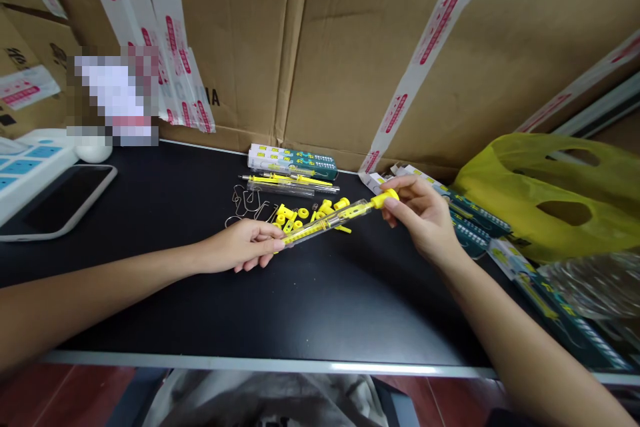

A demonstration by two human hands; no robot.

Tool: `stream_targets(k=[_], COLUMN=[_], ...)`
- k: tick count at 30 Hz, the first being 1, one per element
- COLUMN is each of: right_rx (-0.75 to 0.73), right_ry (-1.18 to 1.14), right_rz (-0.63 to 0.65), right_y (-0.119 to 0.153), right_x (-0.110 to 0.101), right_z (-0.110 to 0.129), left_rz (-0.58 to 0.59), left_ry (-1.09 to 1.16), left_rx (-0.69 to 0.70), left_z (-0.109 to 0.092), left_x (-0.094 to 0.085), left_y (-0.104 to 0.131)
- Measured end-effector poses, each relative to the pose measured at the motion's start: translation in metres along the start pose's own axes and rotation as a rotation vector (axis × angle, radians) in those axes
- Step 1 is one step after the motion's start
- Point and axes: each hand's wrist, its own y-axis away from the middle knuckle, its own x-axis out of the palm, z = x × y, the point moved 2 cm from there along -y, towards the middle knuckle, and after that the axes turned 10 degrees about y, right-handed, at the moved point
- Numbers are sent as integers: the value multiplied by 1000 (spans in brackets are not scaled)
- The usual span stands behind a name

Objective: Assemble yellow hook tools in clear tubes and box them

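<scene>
A clear tube (327, 221) with yellow and metal parts inside slants up to the right above the black table (320, 307). My left hand (245, 245) grips its lower left end. At the upper right end, my right hand (417, 210) pinches a yellow cap (384, 199). Behind the tube lie small yellow pieces (287, 215), partly hidden by it, and bent metal wires (246, 201). Farther back are clear tubes (283, 188) and thin yellow rods (300, 179), beside a printed box (293, 159).
Printed boxes (560, 300) and a yellow plastic bag (530, 193) occupy the right side. On the left are a phone (57, 200) and a white power strip (30, 163). Taped cardboard boxes (345, 47) stand along the back edge.
</scene>
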Motion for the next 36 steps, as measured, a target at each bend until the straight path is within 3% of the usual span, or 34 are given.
stream_targets(k=[14, 36], right_rx=[40, 67], right_ry=[18, -20], right_rz=[88, 106], right_y=[3, 1], right_x=[5, 0], right_z=[6, 5], left_rz=[-8, -20], left_ry=[-21, -35], left_rx=[8, 22], left_z=[3, 4], left_x=[0, 1], left_y=[0, 0])
